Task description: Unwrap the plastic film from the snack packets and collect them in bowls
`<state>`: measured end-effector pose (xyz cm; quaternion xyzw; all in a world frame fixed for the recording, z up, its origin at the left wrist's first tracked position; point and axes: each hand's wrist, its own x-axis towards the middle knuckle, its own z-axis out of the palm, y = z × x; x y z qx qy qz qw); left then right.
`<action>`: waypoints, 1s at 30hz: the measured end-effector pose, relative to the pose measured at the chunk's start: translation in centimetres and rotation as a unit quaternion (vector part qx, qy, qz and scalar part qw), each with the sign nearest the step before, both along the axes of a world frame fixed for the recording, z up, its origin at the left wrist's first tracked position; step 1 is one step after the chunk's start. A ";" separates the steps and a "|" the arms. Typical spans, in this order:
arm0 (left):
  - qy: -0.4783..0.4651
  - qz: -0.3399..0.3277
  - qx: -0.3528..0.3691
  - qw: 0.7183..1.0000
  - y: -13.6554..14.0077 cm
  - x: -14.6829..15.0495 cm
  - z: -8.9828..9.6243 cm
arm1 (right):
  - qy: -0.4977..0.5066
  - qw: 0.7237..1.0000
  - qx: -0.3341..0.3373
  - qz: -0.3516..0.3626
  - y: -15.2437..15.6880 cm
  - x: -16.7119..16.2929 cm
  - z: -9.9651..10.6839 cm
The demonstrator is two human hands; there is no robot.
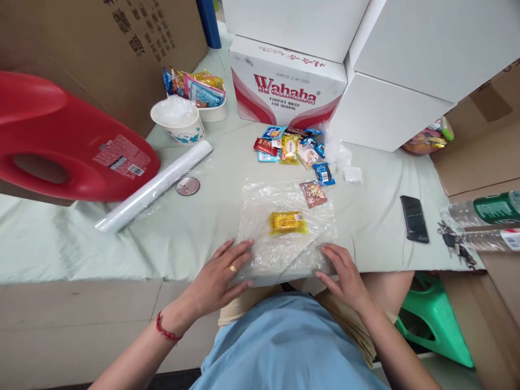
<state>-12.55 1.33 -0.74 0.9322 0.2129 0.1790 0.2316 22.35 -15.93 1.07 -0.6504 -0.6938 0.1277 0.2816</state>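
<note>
Film (260,203), clear and wrinkled, lies flat near the front edge of the table (377,216); its transparency makes parts of its outline hard to trace. A yellow packet (287,222) rests near the middle of it, and a brown packet (313,194) lies at its far right corner, print too small to read. The left hand (225,276) is spread loosely at the film's left edge, the right hand (343,273) likewise at the right; neither grips an object, and whether the fingertips press on the film cannot be told. Beyond, a heap of snack packets (289,147) overlaps, so the lower ones are partly covered; crumpled clear plastic (339,151) sits beside it, contents indistinct. The red jug (85,135) is cut off at left, as are two bottles (489,210) at right, just beside keys (457,244). The phone (414,218) shows a dark face. A bowl (420,145) is partly hidden by a white carton (400,116). The green stool (439,325) is partly hidden under the table and behind a leg.
</note>
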 end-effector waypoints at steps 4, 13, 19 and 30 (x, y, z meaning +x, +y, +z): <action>-0.004 0.039 -0.054 0.998 1.0 0.4 0.3 | 0.007 1.000 0.002 -0.013 0.6 0.2 -0.8; -0.006 0.164 -0.182 0.970 9.4 5.3 3.3 | -0.063 0.991 -0.086 0.086 11.0 4.5 4.9; 0.004 0.310 -0.049 0.950 12.1 6.7 1.7 | -0.162 0.985 -0.055 -0.024 15.1 3.2 6.5; -0.103 0.167 0.120 0.973 -2.3 8.2 4.5 | -0.111 0.979 -0.116 0.129 14.8 -2.1 4.3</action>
